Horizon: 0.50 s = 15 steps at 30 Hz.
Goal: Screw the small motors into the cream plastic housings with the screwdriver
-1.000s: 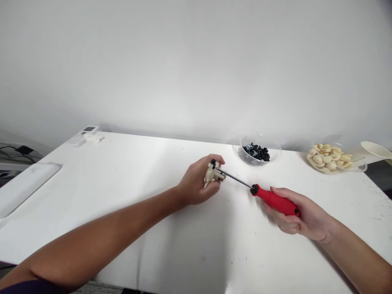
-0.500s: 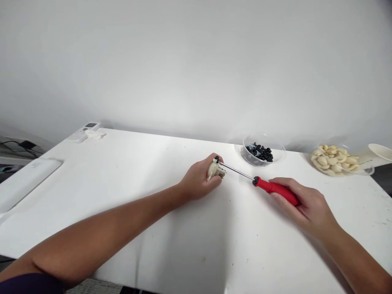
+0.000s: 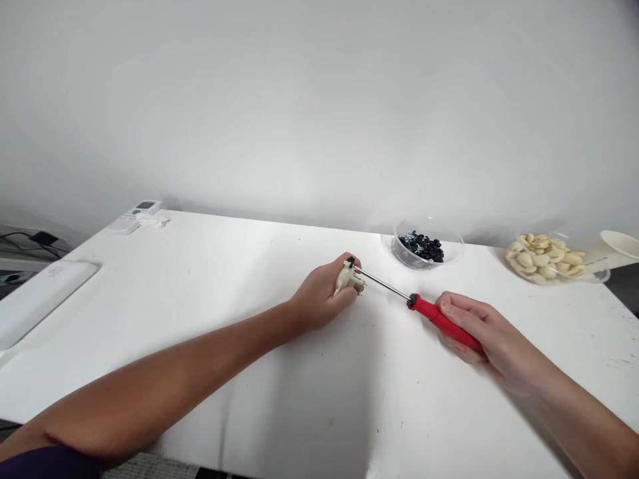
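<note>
My left hand (image 3: pixel 321 293) is closed around a small cream plastic part (image 3: pixel 348 279) with a black piece at its top and thin prongs on its right side. The fingers behind the part are hidden. A screwdriver (image 3: pixel 452 329) with a red handle and black collar lies in the grip of my right hand (image 3: pixel 492 339), thumb along the top of the handle. Its metal shaft points up and left, the tip meeting the black piece on the part. Whether the tip sits in a screw is too small to tell.
Behind the hands stands a clear bowl (image 3: pixel 399 256) of small black pieces. Farther right, another clear tub (image 3: pixel 602 276) holds several cream plastic pieces beside a pale cup (image 3: pixel 619 246). A remote control (image 3: pixel 144 207) and a white box (image 3: pixel 50 293) lie on the left of the white table (image 3: pixel 224 266).
My right hand has turned on the red handle, its thumb now over the top and the fingers beneath. The left hand still holds the part, and the screwdriver tip stays against it.
</note>
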Each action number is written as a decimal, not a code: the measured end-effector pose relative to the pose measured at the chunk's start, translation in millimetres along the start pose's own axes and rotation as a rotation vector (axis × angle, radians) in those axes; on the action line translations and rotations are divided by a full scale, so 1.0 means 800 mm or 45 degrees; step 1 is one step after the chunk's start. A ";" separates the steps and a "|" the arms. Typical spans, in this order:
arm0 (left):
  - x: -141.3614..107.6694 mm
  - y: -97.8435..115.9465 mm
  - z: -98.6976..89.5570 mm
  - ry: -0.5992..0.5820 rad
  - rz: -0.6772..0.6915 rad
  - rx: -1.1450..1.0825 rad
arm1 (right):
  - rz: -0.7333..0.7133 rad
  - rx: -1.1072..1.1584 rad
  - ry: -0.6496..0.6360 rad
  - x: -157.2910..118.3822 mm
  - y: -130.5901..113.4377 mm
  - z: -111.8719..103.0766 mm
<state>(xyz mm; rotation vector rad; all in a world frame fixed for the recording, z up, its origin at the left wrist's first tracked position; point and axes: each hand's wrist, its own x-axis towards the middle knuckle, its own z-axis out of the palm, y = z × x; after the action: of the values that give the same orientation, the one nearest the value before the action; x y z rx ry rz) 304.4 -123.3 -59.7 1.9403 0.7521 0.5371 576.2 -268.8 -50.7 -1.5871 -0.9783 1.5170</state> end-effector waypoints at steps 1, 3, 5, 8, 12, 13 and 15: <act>-0.001 0.000 0.000 0.016 0.021 0.012 | 0.077 0.123 -0.078 0.001 0.001 -0.002; -0.002 0.000 0.001 0.048 0.068 0.034 | 0.195 0.290 -0.163 0.004 0.004 -0.005; -0.002 -0.001 0.001 0.073 0.105 0.056 | 0.276 0.351 -0.179 0.006 0.008 -0.008; -0.001 -0.002 0.002 0.096 0.120 0.083 | 0.292 0.350 -0.192 0.008 0.011 -0.013; 0.003 -0.007 0.002 0.091 0.081 0.060 | 0.146 0.279 -0.250 0.009 0.006 -0.015; 0.004 -0.008 0.002 0.091 0.055 0.051 | 0.091 0.231 -0.246 0.008 0.003 -0.014; 0.006 -0.010 0.003 0.115 -0.002 0.048 | -0.030 0.047 -0.141 0.008 0.001 -0.012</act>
<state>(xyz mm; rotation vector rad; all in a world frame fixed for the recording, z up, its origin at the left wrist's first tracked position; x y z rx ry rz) 307.0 -119.0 -67.7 1.9601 0.8260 0.6165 586.0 -263.2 -53.7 -1.4747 -1.0203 1.6117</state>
